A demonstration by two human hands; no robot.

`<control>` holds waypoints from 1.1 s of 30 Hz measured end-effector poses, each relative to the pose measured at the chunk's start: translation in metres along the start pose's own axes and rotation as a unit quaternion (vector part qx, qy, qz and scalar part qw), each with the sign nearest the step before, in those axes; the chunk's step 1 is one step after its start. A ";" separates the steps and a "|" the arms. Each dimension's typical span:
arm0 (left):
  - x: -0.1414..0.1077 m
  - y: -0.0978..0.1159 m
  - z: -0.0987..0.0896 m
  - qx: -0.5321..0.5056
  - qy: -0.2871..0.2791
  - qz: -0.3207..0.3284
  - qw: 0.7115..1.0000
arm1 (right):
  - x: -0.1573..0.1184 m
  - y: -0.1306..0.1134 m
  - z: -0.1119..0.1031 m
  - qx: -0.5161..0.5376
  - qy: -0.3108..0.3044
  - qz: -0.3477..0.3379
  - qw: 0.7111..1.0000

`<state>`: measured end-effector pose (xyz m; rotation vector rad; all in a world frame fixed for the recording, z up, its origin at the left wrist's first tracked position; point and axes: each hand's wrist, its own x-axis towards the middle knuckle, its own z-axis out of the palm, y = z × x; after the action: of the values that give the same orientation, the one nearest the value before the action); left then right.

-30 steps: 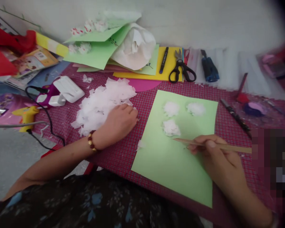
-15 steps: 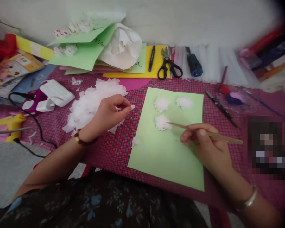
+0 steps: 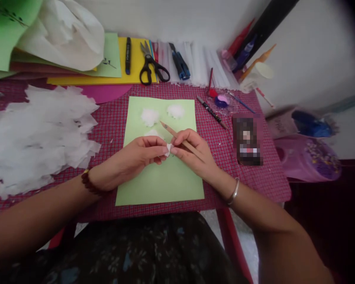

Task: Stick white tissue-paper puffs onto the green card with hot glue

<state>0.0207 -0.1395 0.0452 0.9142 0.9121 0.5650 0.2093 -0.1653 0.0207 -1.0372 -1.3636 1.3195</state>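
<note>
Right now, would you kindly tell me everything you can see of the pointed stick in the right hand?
The pointed stick is slim, tan and wooden-looking, tapering to a point. It lies aslant in the right hand, tip toward the far left, over the green sheet and beside a white paper tuft. The hand hides part of its length; I cannot tell whether the tip touches anything.

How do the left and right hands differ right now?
The left hand wears a dark beaded bracelet; the right hand wears a silver bangle. The right hand also holds a pointed stick, while the left hand has none. Both have fingertips at the small white piece over the green sheet.
</note>
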 end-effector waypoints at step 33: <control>0.005 0.037 -0.080 0.075 0.242 0.202 0.946 | 0.013 0.014 -0.023 -0.034 0.022 0.002 0.999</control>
<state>-0.0475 -0.0833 0.0512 1.1360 1.2281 1.1184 0.2288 -0.1471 0.0067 -1.1084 -1.3836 1.2533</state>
